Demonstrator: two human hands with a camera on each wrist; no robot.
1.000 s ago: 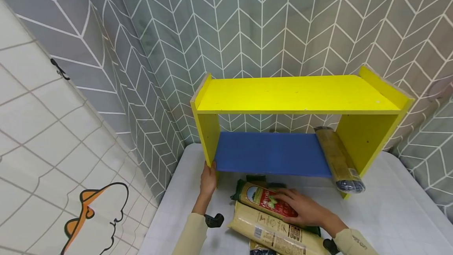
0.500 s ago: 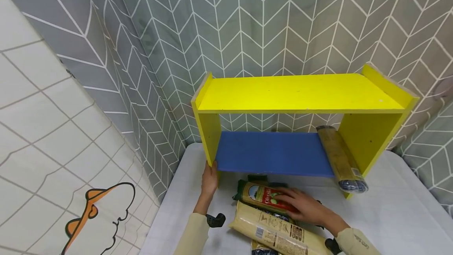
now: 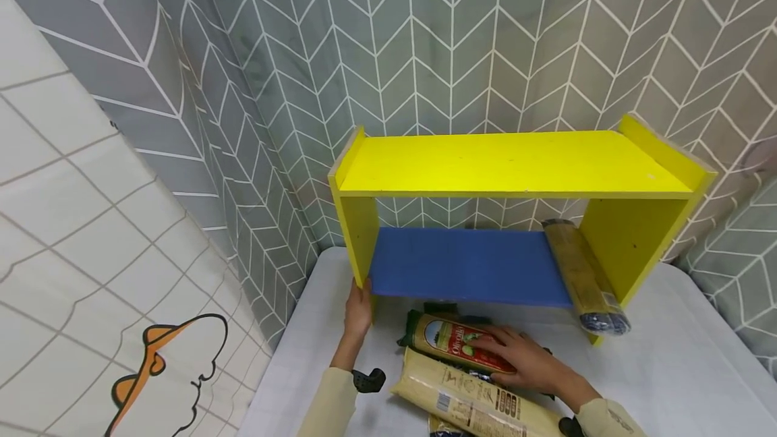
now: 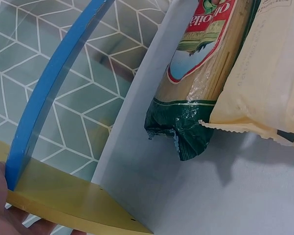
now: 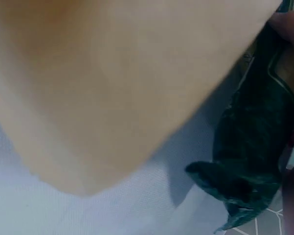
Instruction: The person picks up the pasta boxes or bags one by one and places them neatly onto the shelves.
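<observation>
My left hand (image 3: pixel 358 312) grips the lower front edge of the left side panel of a yellow shelf unit (image 3: pixel 516 164). In the left wrist view its fingers curl under that panel, beside the blue shelf board (image 4: pixel 49 83). My right hand (image 3: pixel 529 359) lies over a long pack of dry noodles (image 3: pixel 434 334) with a red label and green ends, on the white cloth below the blue board. The thumb shows on the pack's near side in the right wrist view. A large cream-coloured pack (image 3: pixel 467 393) lies in front, partly under my right wrist.
A long tan pack with a dark end (image 3: pixel 585 282) rests on the blue board against the right panel. Dark packaging (image 3: pixel 440 307) shows behind the noodles, and another pack (image 3: pixel 446 427) sticks out beneath the cream one. A patterned curtain (image 3: pixel 449 39) hangs behind the shelf.
The noodle pack has turned slightly under my right hand and shifted away from the cream pack, uncovering dark printed packaging between them. My left hand keeps its place on the shelf panel.
</observation>
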